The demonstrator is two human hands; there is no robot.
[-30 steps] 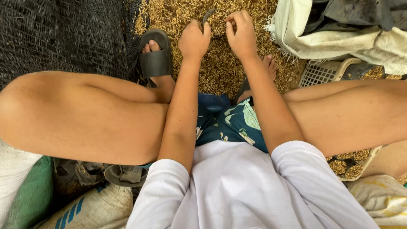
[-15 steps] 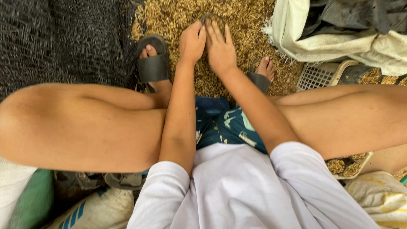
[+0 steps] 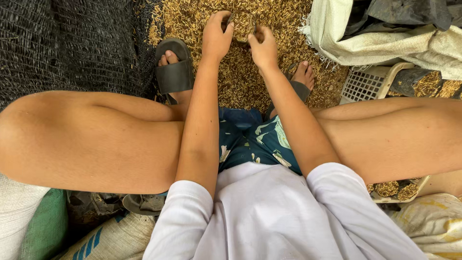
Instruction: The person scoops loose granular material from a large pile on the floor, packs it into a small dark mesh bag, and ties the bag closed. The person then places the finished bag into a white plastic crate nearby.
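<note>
Grain (image 3: 243, 72), golden and husked, spread over the floor between the two feet, a small clump of it now lifted between both hands. Left hand (image 3: 216, 36) curled, grip closed on the clump's left side; right hand (image 3: 262, 45) pinched on its right side, fingers bent rather than flat as half a second ago. Hands drawn slightly apart since then, so probably past gathering and into rubbing or sorting. Black sandal (image 3: 174, 72) just left, pale woven sack (image 3: 385, 43) and white plastic basket (image 3: 370, 82) to the right, dark netting (image 3: 72, 43) at far left.
</note>
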